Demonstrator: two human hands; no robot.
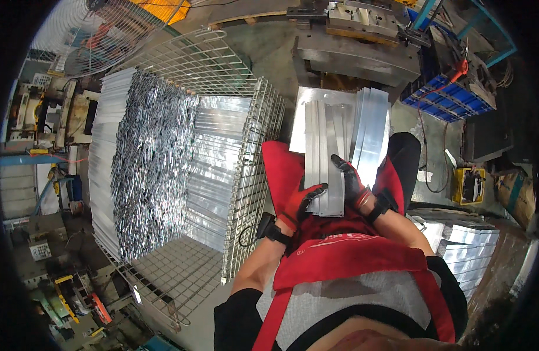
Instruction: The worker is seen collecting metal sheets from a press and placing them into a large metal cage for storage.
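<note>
A bundle of long, flat metal strips (321, 140) lies lengthwise over my lap, its near end between my two hands. Gloved in red and black, my left hand (301, 202) is closed around the bundle's left side, thumb over the top strips. My right hand (352, 184), in a matching glove, grips the right side with its fingers stretched along the strips. Beside it, on the right, rests a second, shinier group of metal strips (370, 126). Under both groups is a flat silvery sheet (316, 95), mostly covered.
On the left stands a wire mesh cage (243, 187) packed with metal strips (152, 164). A heavy metal block (357, 58) is straight ahead. Blue crates (451, 99) and a yellow-framed box (469, 186) sit to the right, with stacked bundles (468, 248) nearer. A fan (94, 38) is far left.
</note>
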